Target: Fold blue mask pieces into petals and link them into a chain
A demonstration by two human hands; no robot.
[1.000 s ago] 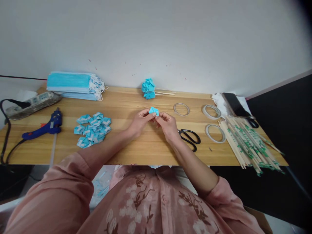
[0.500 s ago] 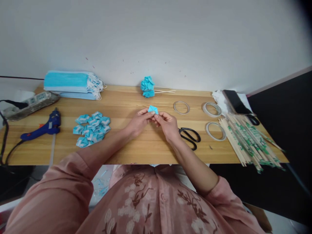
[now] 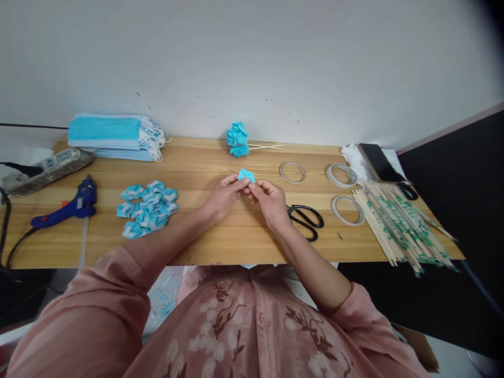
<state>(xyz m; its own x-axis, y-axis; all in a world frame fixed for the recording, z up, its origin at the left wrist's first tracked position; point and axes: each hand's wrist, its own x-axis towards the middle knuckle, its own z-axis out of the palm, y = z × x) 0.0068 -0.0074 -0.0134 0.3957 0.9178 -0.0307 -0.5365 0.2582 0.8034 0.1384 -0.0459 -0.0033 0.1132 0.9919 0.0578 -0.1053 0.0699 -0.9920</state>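
A small folded blue piece (image 3: 246, 175) is held between both hands above the middle of the wooden table. My left hand (image 3: 225, 196) pinches its left and lower side with thumb and fingers. From the right, my right hand (image 3: 271, 200) grips its lower right corner, the two thumbs close together. Several similar folded blue pieces with white strips (image 3: 148, 209) lie in a pile left of my hands. Behind my hands, blue flowers (image 3: 237, 138) on thin sticks lie near the wall. Black-handled scissors (image 3: 309, 222) rest beside my right wrist.
A stack of blue masks (image 3: 106, 131), a power strip (image 3: 55, 167) and a blue glue gun (image 3: 74, 206) are at the left. Tape rolls (image 3: 342, 175), wrapped chopsticks (image 3: 405, 226) and a phone (image 3: 378, 161) are at the right. The table's front edge (image 3: 236, 263) is near my body.
The view has shifted very slightly. Both hands keep almost the same grip on the blue piece, and nothing else has visibly moved.
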